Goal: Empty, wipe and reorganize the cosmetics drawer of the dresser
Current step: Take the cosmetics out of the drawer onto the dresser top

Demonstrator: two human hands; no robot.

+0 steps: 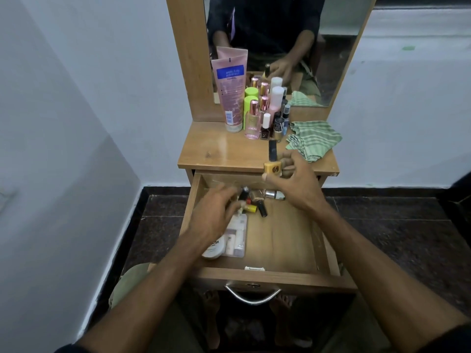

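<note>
While the drawer (257,250) is hanging pulled out from the wooden dresser (216,154), the right hand (297,183) is holding a yellow nail polish bottle (272,163) just above the dresser's front edge. Its fingers are pinching the bottle's yellow body, and the dark cap is pointing up. The right arm is reaching in from the lower right, and the wrist is sitting over the back of the drawer.

The left hand (214,215) is reaching down into the drawer's back left part. Its fingers are curling around some small bottles (251,200) there, but that spot is blurry, so I cannot tell just what they are gripping. More small bottles are lying on their sides beside those fingers. A clear packet (238,236) and a white round jar (212,249) are lying under the left wrist.

On the dresser top, a pink tube (230,90), a green bottle (251,105) and many little bottles are standing together by the mirror (280,34). A green striped cloth (312,140) is lying to their right. White walls and a dark floor are sitting around the dresser.
</note>
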